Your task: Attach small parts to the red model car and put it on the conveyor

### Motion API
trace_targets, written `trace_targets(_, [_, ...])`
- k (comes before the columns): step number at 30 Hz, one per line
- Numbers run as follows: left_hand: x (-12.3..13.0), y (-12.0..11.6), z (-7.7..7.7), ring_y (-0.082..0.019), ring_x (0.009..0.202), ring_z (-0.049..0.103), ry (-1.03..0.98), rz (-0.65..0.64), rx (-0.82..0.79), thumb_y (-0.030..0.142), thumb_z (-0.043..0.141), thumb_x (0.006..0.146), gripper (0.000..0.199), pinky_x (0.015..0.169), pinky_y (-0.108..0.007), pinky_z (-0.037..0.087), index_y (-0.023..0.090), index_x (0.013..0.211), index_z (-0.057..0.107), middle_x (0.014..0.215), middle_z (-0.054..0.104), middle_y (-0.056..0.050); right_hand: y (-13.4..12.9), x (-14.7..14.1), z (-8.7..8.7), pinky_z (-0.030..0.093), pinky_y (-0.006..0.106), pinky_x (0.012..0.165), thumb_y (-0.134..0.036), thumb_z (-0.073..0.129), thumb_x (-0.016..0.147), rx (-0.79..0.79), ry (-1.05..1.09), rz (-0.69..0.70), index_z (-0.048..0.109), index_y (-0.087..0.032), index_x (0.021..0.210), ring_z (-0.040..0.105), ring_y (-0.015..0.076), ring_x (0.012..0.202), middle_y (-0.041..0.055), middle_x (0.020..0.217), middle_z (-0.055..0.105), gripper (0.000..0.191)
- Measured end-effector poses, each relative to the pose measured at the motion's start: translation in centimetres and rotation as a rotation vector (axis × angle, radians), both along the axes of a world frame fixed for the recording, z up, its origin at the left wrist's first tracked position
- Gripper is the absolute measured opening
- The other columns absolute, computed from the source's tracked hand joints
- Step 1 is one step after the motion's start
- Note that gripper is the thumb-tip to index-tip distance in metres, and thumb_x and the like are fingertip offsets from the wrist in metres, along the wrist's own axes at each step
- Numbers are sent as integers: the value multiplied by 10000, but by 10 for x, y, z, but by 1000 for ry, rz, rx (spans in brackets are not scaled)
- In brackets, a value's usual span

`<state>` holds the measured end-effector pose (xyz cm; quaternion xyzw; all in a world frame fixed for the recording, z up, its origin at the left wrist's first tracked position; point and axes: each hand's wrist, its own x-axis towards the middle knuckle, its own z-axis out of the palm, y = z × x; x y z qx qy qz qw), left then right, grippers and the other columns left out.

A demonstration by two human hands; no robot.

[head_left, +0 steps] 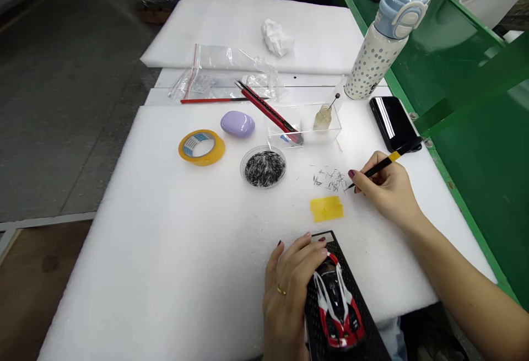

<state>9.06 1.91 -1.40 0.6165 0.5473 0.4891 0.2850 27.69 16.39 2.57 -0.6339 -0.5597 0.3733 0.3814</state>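
A white foam sheet (165, 251) covers the workbench, with a green panel (475, 146) along its right side. The right hand (388, 187) pinches a thin black tool with a yellow band (386, 163), its tip down among a scatter of tiny dark pins (330, 179) on the foam. The left hand (289, 289) curls closed around the side of a red and white toy car (336, 306), which sits on a black perforated tray (351, 278) at the near edge. A yellow tape scrap (326, 208) lies between the hands. Further off are a round dish of dark pins (263, 167), a yellow tape roll (201, 147), a clear box (306, 124), a black phone (390, 121) and a dotted bottle (378, 47).
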Motion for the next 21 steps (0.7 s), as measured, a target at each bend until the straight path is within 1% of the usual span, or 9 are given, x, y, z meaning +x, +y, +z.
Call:
trace_targets(3, [1,0,0,-185,1298,575,15,-1,10,362,359,1083,302,1213,-392,254,317,1272,590,1235,713,11,0,2,2,363,228,422,-408,817,750,-9,109,29,543,-210,681,529,114,451,11,527,637,345])
trace_targets(6, [2,-1,0,-201,1319,565,29,8,14,361,342,1085,323,1212,-426,274,291,1278,591,1248,711,-15,-4,4,5,396,219,424,-450,864,723,-6,277,79,572,-199,685,537,105,461,7,554,644,387])
trace_targets(9, [2,-1,2,-199,1323,568,55,6,16,311,366,1080,292,1204,-438,302,282,1253,600,1237,719,-20,-15,0,8,426,217,442,-384,916,677,-2,368,159,567,-195,642,580,114,514,5,600,659,398])
trace_targets(12, [1,0,3,-180,1304,582,100,6,20,255,371,1075,276,1203,-416,299,290,1233,595,1233,722,-1,-27,-6,8,448,237,465,-327,918,680,25,344,228,570,-194,609,604,132,555,14,627,673,380])
trace_targets(17, [-1,1,5,-216,1292,599,93,-3,10,284,357,1070,290,1180,-463,355,306,1253,582,1238,716,0,-36,-11,-1,460,258,501,-292,861,755,106,283,269,598,-197,627,590,130,571,17,661,680,308])
trace_targets(21, [-2,1,7,-209,1323,567,108,-31,3,318,351,1076,293,1199,-431,294,276,1264,571,1272,701,-23,-37,-10,-4,485,268,540,-229,817,790,121,257,322,594,-201,644,609,135,598,13,675,681,268])
